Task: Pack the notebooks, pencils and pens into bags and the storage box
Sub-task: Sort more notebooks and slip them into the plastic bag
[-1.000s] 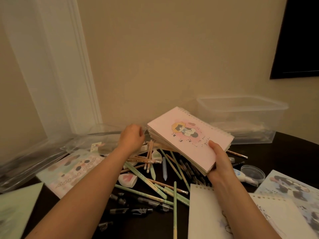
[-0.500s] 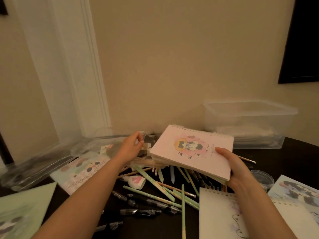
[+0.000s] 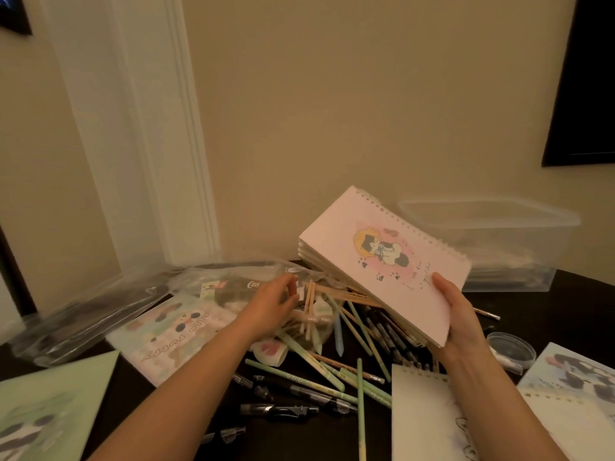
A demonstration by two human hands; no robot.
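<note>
We see a dark table (image 3: 580,304) set against a beige wall; at its far right stands the clear storage box (image 3: 499,227), blurred, with what look like flat clear sheets inside; along the far left lie crumpled clear bags (image 3: 83,317), one of them reaching toward the centre.

Loose notebooks lie flat round the near edge: a green notebook (image 3: 50,404) at near left, a pastel notebook (image 3: 173,331) just beyond it, a white spiral notebook (image 3: 426,417) at near right under the right forearm, and a blue notebook (image 3: 572,387) at the right edge.

A stack of notebooks (image 3: 382,261) with a pink cartoon cover is held off the table, tilted, its spiral edge toward the storage box; the right hand (image 3: 462,324) grips its near right corner, thumb pressed on the cover and fingers curled beneath.

Under and beside the stack, mid-table, sprawls a heap of pencils and pens (image 3: 332,354), green and wooden shafts crossing one another; black pens (image 3: 283,409) lie nearest us.

The left hand (image 3: 269,304) reaches to the central bag (image 3: 239,277), its fingertips at the plastic's edge; the fingers are slightly apart, but blur keeps us from telling whether they pinch it.

A small round clear dish (image 3: 511,347) sits on the table right of the right wrist.
</note>
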